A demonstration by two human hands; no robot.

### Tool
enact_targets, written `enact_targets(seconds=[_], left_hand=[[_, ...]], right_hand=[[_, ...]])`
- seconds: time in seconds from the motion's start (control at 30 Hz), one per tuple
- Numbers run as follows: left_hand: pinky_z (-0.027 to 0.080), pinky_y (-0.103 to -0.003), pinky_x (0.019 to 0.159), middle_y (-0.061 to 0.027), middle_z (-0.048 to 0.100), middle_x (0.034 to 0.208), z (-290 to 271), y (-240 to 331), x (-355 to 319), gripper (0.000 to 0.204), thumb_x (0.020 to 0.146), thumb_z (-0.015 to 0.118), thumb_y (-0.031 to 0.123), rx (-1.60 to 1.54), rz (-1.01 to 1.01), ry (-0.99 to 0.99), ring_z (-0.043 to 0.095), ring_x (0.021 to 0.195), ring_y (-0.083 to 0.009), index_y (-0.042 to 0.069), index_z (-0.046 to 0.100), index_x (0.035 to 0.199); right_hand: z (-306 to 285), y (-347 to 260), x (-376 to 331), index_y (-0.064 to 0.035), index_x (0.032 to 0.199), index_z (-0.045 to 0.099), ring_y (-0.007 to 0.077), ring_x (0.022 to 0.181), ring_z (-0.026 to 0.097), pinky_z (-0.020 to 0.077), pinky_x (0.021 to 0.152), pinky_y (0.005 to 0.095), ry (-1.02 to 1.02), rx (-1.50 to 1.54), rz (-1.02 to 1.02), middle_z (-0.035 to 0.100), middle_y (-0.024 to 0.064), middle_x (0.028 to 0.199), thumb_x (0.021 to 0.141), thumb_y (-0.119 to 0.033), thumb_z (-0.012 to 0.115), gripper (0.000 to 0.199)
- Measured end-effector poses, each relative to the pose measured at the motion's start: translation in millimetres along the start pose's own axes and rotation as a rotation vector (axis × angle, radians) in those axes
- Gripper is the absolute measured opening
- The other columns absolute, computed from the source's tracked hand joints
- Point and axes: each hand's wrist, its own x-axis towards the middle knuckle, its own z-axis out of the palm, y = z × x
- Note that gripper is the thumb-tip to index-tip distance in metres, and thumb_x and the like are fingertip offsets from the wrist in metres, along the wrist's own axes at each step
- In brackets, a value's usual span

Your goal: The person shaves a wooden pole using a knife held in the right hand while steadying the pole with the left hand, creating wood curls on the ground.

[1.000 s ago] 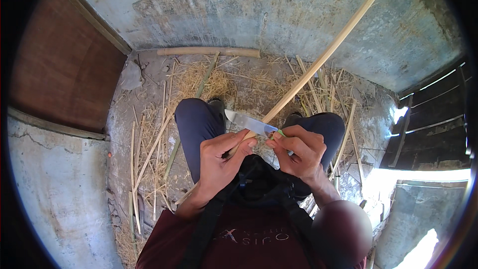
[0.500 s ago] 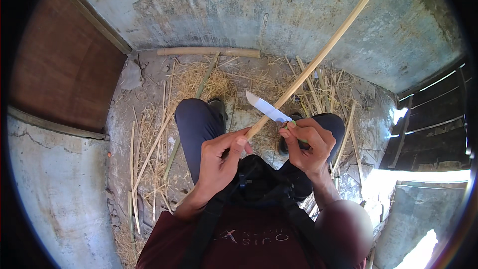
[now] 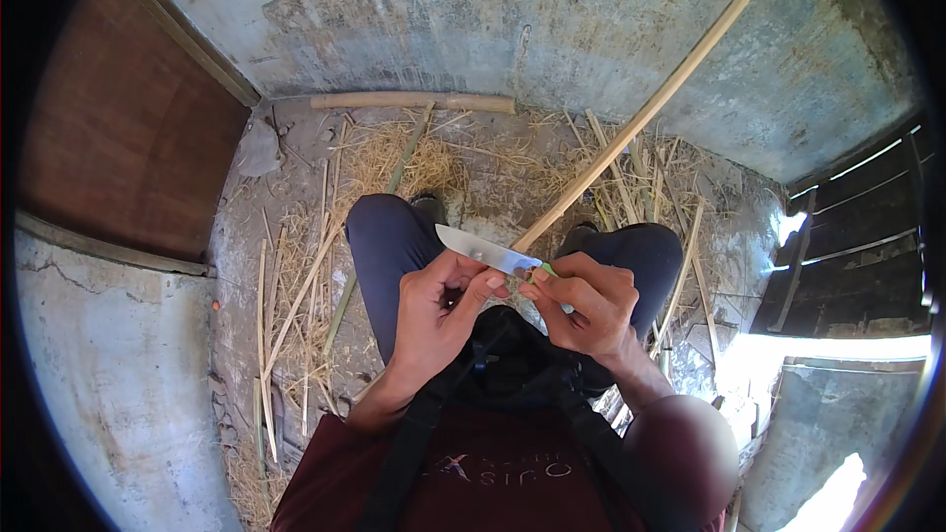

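A long pale strip of split bamboo (image 3: 645, 110) slants up to the far right from between my knees. My left hand (image 3: 434, 310) pinches its near end between thumb and fingers. In my right hand (image 3: 591, 305) is a knife (image 3: 485, 249) with a broad silver blade and a green handle, most of which my fingers cover. The blade points left and lies across the strip close to my left fingertips. It hides the very end of the strip.
Straw shavings (image 3: 414, 163) and several thin bamboo strips (image 3: 320, 296) litter the floor on both sides. A bamboo pole (image 3: 414, 101) lies along the base of the stained wall (image 3: 414, 30). A brown panel (image 3: 123, 128) stands at left, dark slats (image 3: 852, 246) at right.
The knife has slid left and nearer to me along the strip, toward my left fingers. My right hand came with it. The strip's far end has swung slightly right.
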Motion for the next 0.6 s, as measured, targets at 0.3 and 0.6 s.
enact_targets(seconds=[0.3,0.6], left_hand=[[0.058,-0.024,0.070,-0.0087,0.081,0.088,-2.3,1.9,-1.4,0.013,0.107,0.073,0.008,-0.080,0.031,-0.030,0.078,0.082,-0.0106,-0.004,0.073,0.107],[0.051,-0.020,0.066,-0.0052,0.078,0.082,-2.1,9.3,-4.4,0.013,0.107,0.074,0.008,-0.084,0.015,-0.001,0.071,0.075,-0.0046,-0.004,0.073,0.106]], right_hand=[[1.5,-2.3,1.9,-0.0051,0.091,0.072,0.0158,0.053,0.065,0.0470,0.046,0.0273,0.024,0.003,-0.036,0.071,0.0099,0.077,0.079,-0.007,0.097,0.027],[-16.3,8.9,6.4,-0.0051,0.086,0.074,0.0188,0.055,0.067,0.0494,0.047,0.0317,0.220,-0.113,0.048,0.072,0.0107,0.078,0.080,-0.001,0.093,0.020]])
